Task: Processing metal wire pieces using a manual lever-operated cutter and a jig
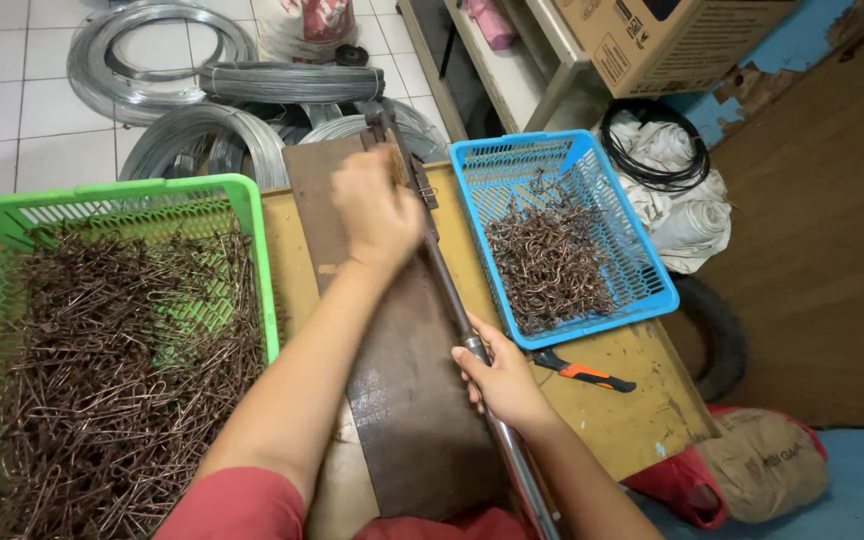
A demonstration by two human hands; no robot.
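My right hand grips a long metal lever bar that runs diagonally across a dark metal plate on the yellow bench. My left hand rests closed at the far end of the lever, near its pivot; what it holds is hidden. On the left, a green basket is full of brown bent wire pieces. On the right, a blue basket holds a smaller pile of bent wire pieces.
Pliers with orange handles lie on the bench by the blue basket. Coils of grey wire lie on the tiled floor beyond. A cardboard box, a black cable coil on white cloth and a tan sack are at right.
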